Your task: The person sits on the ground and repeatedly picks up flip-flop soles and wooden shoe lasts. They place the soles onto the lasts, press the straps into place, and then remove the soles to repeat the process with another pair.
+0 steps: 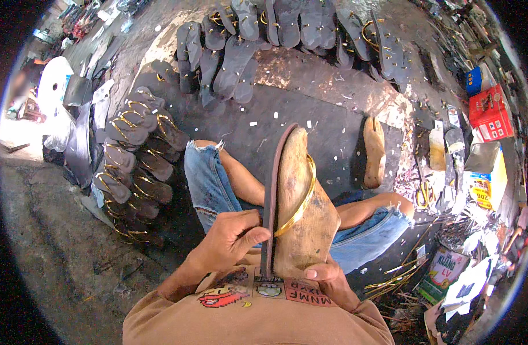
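Upright in front of my chest is a worn wooden shoe last [301, 230], with a dark-soled sandal [268, 230] fitted against it. The sandal's gold strap [306, 210] crosses the wood. My right hand [328, 280] grips the heel end of the last, its thumb on the wood. At the sole's left edge, my left hand [232, 240] is closed with curled fingers and the thumb pressed to the sole near the strap's end; its fingertips are partly hidden. A second wooden last [374, 152] lies on the dark mat beyond my knee.
Strapped sandals [140, 155] are heaped on the left, and dark soles with gold straps [287, 26] line the far side. To the right are scissors [425, 194], a red box [490, 112], a green-and-white tin [442, 275] and gold strips [393, 280]. Scraps litter the dark mat [241, 123].
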A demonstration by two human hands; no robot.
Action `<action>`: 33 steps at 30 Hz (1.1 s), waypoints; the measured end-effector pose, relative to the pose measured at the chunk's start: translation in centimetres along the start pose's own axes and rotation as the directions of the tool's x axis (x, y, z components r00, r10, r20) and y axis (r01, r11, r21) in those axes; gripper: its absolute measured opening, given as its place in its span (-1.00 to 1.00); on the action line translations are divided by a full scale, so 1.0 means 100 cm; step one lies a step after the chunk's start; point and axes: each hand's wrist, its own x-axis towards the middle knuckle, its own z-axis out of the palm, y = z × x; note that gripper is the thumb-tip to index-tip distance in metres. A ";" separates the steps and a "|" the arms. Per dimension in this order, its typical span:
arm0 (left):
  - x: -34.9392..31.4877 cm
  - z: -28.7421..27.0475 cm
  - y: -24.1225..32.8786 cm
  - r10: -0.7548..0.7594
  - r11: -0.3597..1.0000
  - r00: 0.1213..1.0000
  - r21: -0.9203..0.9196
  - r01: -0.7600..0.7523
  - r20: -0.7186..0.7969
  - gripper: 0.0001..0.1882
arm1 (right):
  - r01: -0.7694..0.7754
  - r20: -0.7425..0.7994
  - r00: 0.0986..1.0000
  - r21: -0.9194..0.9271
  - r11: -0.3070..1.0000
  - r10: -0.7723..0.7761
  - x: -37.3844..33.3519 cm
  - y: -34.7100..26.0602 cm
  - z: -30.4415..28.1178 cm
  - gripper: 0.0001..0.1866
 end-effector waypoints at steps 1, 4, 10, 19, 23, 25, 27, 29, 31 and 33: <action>0.001 0.002 0.001 0.035 0.989 0.999 -0.142 -0.035 -0.004 -0.50 | -0.010 -0.017 1.000 0.035 0.999 0.010 -0.005 -0.004 0.009 0.18; -0.006 0.015 -0.011 -0.041 0.819 0.998 -0.571 0.058 0.043 -0.52 | 0.001 -0.071 0.997 0.101 0.995 0.007 -0.017 0.019 -0.007 0.10; -0.040 0.046 -0.046 -0.246 0.374 0.934 -0.863 0.339 0.260 -0.59 | 0.097 -0.212 0.974 0.069 0.993 -0.080 -0.029 0.003 0.014 0.01; 0.049 0.071 -0.118 0.013 0.689 0.940 -0.684 0.240 0.342 -0.60 | 0.497 0.168 0.824 -0.671 0.549 -0.541 0.056 -0.032 0.030 0.44; 0.074 0.042 -0.143 -0.115 0.535 0.990 -0.835 0.127 0.077 -0.46 | 0.539 0.114 0.732 -0.699 0.469 -0.672 0.080 -0.037 0.017 0.41; 0.071 0.037 -0.093 -0.187 0.400 0.981 -0.916 0.030 -0.050 -0.43 | 0.532 0.081 0.724 -0.697 0.481 -0.685 0.093 -0.031 0.015 0.38; 0.073 0.056 -0.063 -0.275 0.480 0.936 -0.875 -0.064 -0.220 -0.45 | 0.493 0.104 0.683 -0.796 0.351 -0.723 0.112 -0.029 0.017 0.34; 0.086 0.053 -0.059 -0.441 0.467 0.869 -0.884 0.008 -0.226 -0.45 | 0.444 0.067 0.687 -0.827 0.345 -0.723 0.124 -0.030 0.016 0.33; 0.102 0.032 -0.099 -0.394 0.730 0.821 -0.684 0.005 -0.414 -0.49 | 0.391 -0.008 0.725 -0.819 0.420 -0.689 0.128 -0.014 0.015 0.33; 0.112 -0.024 -0.111 -0.080 0.997 0.759 -0.060 0.054 -0.646 -0.51 | 0.405 -0.010 0.771 -0.764 0.502 -0.637 0.091 0.022 0.008 0.28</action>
